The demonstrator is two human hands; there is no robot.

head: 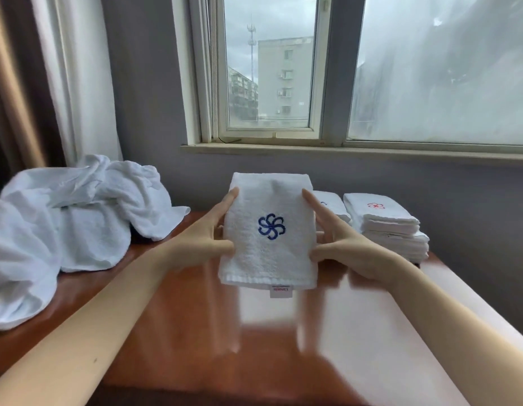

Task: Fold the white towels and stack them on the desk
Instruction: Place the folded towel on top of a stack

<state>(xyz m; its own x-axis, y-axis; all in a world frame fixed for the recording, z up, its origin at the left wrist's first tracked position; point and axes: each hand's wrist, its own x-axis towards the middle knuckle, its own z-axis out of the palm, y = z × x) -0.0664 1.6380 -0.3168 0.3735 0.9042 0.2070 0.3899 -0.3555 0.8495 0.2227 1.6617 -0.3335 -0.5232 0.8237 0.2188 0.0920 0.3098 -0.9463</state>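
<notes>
The folded towel (269, 259) was white, with a blue pinwheel flower (271, 226) stitched at its middle and a white label (280, 291) lettered in red at its lower hem. The stack (392, 232) of folded towels was white too, its top one bearing a small red flower (376, 205). The crumpled heap (64, 224) was plain white. The tabletop (254, 356) was glossy reddish brown, the wall (146, 98) greyish purple, the sheer curtain (78, 68) white, the heavy curtain (8, 92) dark brown

Folded towel (269, 256) with a blue flower logo is held over the tabletop (254, 347), left grip (201, 240) and right grip (349, 249) pinching its sides. Neat stack (390, 227) sits on the right, crumpled pile (64, 224) on the left.
</notes>
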